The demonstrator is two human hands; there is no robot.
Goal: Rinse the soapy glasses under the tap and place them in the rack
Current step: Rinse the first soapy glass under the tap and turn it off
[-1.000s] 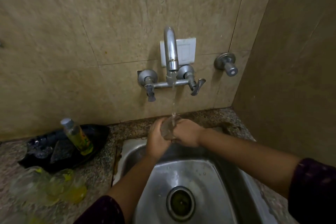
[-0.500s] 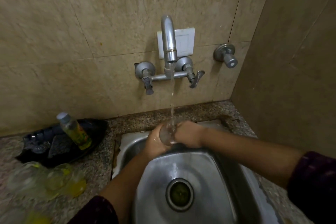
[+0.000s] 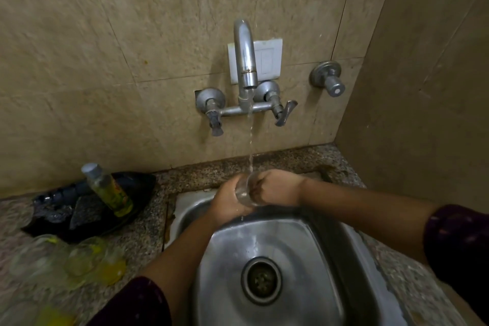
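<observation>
**Glass held under running tap, far edge of sink**

The steel sink (image 3: 277, 259) basin lies open below and near of the hands, drain unobstructed. A side wall closes in on the right; the granite counter (image 3: 148, 219) on the left carries a black tray (image 3: 137, 193) with a bottle (image 3: 108, 189), and blurred soapy glasses (image 3: 68, 259) sit near of it.

The left hand (image 3: 229, 202) is wrapped closed around a clear glass (image 3: 244, 192) from the left. The right hand (image 3: 276, 188) is curled against the glass's right side, fingers bent inward at its mouth. The stream from the tap (image 3: 246, 61) falls into the glass, above the sink's far rim.
</observation>
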